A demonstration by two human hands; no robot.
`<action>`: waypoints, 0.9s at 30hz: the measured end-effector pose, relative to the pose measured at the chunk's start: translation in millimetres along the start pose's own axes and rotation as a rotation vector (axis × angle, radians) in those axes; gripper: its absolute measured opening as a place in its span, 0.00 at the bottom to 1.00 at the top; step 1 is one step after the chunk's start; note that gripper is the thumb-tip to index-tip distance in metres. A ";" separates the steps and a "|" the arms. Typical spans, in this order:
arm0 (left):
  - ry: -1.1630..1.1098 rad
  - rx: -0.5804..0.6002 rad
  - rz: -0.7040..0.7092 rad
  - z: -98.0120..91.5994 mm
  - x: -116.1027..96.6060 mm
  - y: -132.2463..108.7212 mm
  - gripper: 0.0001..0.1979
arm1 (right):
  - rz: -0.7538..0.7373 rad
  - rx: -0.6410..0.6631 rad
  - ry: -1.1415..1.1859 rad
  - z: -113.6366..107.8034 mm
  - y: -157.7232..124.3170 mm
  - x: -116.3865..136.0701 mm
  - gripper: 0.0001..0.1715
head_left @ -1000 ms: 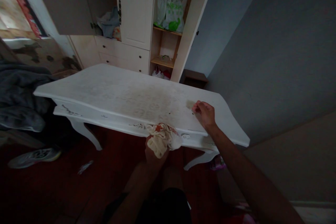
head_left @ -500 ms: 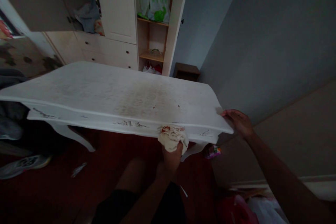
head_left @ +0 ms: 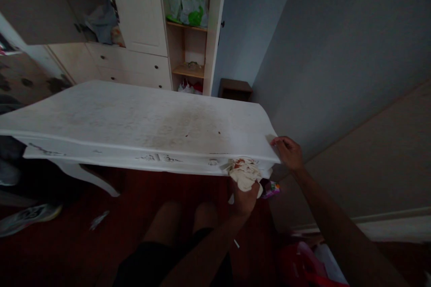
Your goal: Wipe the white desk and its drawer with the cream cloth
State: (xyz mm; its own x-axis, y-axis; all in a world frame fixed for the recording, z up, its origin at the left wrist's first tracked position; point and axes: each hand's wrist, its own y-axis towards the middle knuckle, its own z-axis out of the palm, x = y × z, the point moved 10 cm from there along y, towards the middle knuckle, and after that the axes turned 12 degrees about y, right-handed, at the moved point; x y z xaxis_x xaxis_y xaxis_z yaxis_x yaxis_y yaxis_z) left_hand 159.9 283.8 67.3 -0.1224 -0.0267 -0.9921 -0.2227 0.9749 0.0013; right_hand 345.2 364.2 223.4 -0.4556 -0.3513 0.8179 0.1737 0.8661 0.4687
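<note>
Left hand (head_left: 245, 197): fingers clamped on cloth (head_left: 245, 174) at near side of counter (head_left: 111, 107); right hand (head_left: 288, 152): fingers together, right end.

One left hand (head_left: 245, 198) and one right hand (head_left: 291, 153). One cloth (head_left: 245, 175), one table (head_left: 239, 121), two specks (head_left: 219, 132) on its top. One wardrobe (head_left: 141, 4) with four drawer knobs (head_left: 156, 67). One shoe (head_left: 30, 219), one purple pack (head_left: 271, 189), two knees (head_left: 171, 210). Perhaps two bags (head_left: 194, 2) on the upper shelf (head_left: 188, 26); dimness leaves that count unsure.
</note>
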 end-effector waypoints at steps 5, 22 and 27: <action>0.257 0.075 0.075 14.0 -10.5 -3.0 0.31 | 0.008 -0.046 0.013 -0.8 0.7 1.1 0.20; 0.826 0.135 0.187 -86.8 -2.7 18.2 0.29 | 0.021 -0.061 0.006 -3.5 0.2 1.7 0.17; 0.703 -0.139 0.126 -174.2 12.0 39.7 0.27 | 0.029 -0.073 -0.015 -5.8 0.4 -3.3 0.17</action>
State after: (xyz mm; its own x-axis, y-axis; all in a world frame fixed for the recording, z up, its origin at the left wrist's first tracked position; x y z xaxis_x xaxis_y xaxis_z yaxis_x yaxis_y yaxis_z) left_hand -18.9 283.7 77.2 -0.7375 -0.0970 -0.6683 -0.2805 0.9442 0.1726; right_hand 351.9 363.7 222.9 -0.4626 -0.3207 0.8265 0.2500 0.8472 0.4687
